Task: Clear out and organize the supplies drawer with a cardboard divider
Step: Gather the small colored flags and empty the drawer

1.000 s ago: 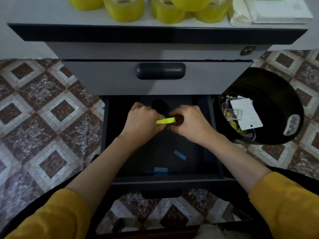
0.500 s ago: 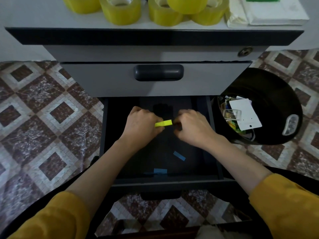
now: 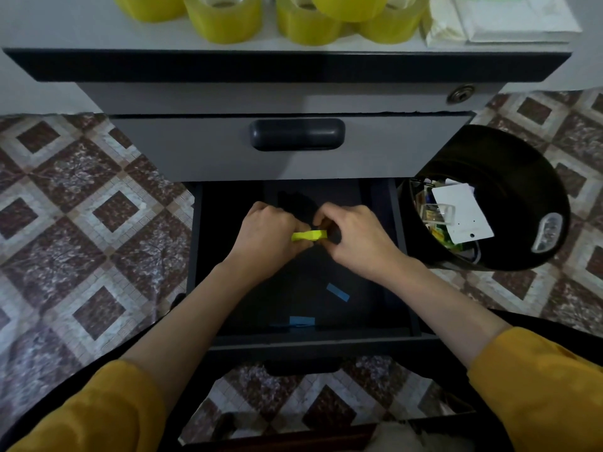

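The left hand (image 3: 267, 238) and right hand (image 3: 359, 239) meet over the far half of the open drawer (image 3: 310, 341), fingers curled, each pinching one end of a small yellow strip (image 3: 309, 235) that spans the gap between them. The left holds its left end and the right holds its right end at the fingertips; what the strip is made of is unclear. Both forearms reach in from the near edge, with mustard sleeves (image 3: 538, 386) pushed up to the elbows. Below the hands, on the dark drawer floor, lie two blue scraps: one (image 3: 337, 292) tilted near the middle right, the other (image 3: 301, 320) flat against the near wall. Above the open drawer sits a closed grey drawer (image 3: 195, 148) with a dark handle (image 3: 297, 133), and a round lock (image 3: 460, 93) at the upper right of the cabinet. On the table (image 3: 65, 27) on top stand several yellow tape rolls (image 3: 225, 17), with white papers (image 3: 509, 14) to their right. Just right of the open drawer is a black bin (image 3: 522, 177), lid up, with a white card (image 3: 461, 213) and mixed bits in it. Patterned brown and white floor tiles (image 3: 81, 207) surround everything.
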